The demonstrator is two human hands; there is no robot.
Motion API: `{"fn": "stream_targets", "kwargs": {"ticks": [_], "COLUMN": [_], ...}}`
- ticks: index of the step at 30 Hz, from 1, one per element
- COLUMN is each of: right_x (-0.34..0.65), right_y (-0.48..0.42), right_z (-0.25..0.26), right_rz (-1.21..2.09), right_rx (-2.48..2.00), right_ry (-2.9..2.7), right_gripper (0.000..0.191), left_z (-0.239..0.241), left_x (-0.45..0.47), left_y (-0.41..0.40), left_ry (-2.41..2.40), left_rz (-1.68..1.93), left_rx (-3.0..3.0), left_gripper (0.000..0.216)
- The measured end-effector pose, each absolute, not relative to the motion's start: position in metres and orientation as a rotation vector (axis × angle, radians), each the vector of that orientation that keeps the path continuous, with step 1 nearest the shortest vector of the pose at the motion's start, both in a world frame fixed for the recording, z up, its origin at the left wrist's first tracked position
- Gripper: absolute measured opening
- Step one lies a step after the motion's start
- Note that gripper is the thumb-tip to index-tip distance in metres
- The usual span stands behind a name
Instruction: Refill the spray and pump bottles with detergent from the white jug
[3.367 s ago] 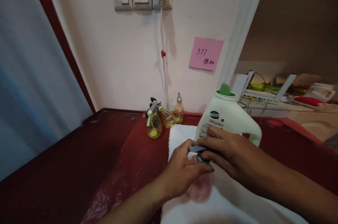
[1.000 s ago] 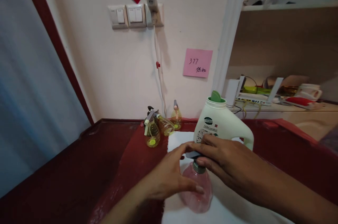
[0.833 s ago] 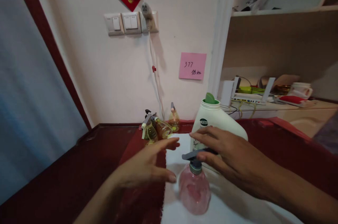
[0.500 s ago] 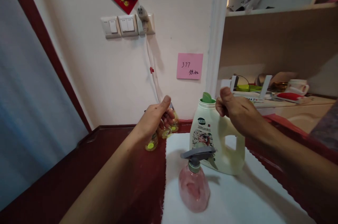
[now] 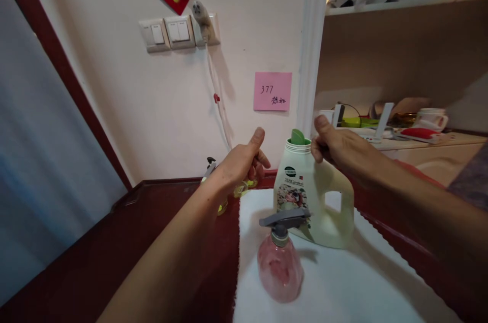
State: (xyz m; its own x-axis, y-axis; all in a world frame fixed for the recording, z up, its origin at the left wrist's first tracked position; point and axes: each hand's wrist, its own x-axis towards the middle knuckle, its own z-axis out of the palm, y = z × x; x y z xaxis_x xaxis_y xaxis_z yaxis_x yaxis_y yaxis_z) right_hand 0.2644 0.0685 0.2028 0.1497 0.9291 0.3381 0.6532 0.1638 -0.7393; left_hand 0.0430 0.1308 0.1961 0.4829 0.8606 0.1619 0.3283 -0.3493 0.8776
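Observation:
Both my hands are raised above the table in fists with the thumbs up, nothing visible in them. My left hand (image 5: 244,161) hovers in front of the small yellow spray bottles (image 5: 220,205). My right hand (image 5: 331,148) is beside the green cap (image 5: 297,136) of a white detergent jug (image 5: 316,206). A pink round spray bottle (image 5: 280,273) with a grey trigger head (image 5: 284,217) stands untouched on a white cloth (image 5: 343,282), just in front of the jug.
A dark red table (image 5: 114,252) runs to the wall. A pink sticky note (image 5: 272,91), light switches (image 5: 168,33) and a plugged-in cable (image 5: 217,99) are on the wall. A shelf (image 5: 400,130) at right holds a router, cup and clutter.
Both hands let go of the pink spray bottle and rose into thumbs-up fists, the left toward the yellow bottles, the right by the jug's cap. The view tilted up.

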Motion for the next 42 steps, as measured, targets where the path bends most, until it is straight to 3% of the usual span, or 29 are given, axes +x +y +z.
{"fn": "stream_targets", "kwargs": {"ticks": [2, 6, 11, 18, 25, 30, 35, 39, 42], "right_x": [0.257, 0.237, 0.220, 0.216, 0.216, 0.216, 0.216, 0.216, 0.217], "right_y": [0.050, 0.017, 0.011, 0.021, 0.020, 0.022, 0.024, 0.024, 0.024], "right_z": [0.196, 0.177, 0.153, 0.141, 0.138, 0.136, 0.136, 0.134, 0.133], "right_rz": [0.404, 0.306, 0.246, 0.273, 0.326, 0.367, 0.368, 0.361, 0.363], "right_rx": [-1.502, -1.314, -1.361, -1.327, -1.311, -1.285, -1.290, -1.256, -1.268], "right_ry": [-1.723, -2.169, -2.364, -2.321, -2.298, -2.288, -2.288, -2.276, -2.285], "right_gripper": [0.073, 0.027, 0.020, 0.020, 0.020, 0.020, 0.021, 0.021, 0.020], "left_z": [0.188, 0.166, 0.137, 0.091, 0.071, 0.068, 0.068, 0.068, 0.065], "left_x": [0.030, -0.005, -0.034, 0.001, 0.044, 0.033, 0.022, 0.035, 0.042], "left_y": [0.122, 0.108, 0.088, 0.057, 0.050, 0.057, 0.059, 0.056, 0.057], "left_ry": [0.909, 0.806, 0.889, 0.841, 0.872, 0.726, 0.599, 0.560, 0.621], "left_rz": [0.812, 0.794, 0.673, 0.710, 0.969, 0.934, 0.744, 0.891, 0.967], "left_rx": [1.868, 1.793, 1.655, 1.669, 1.494, 1.606, 1.552, 1.428, 1.366], "left_gripper": [0.080, 0.062, 0.031, 0.058, 0.043, 0.030, 0.034, 0.051, 0.043]}}
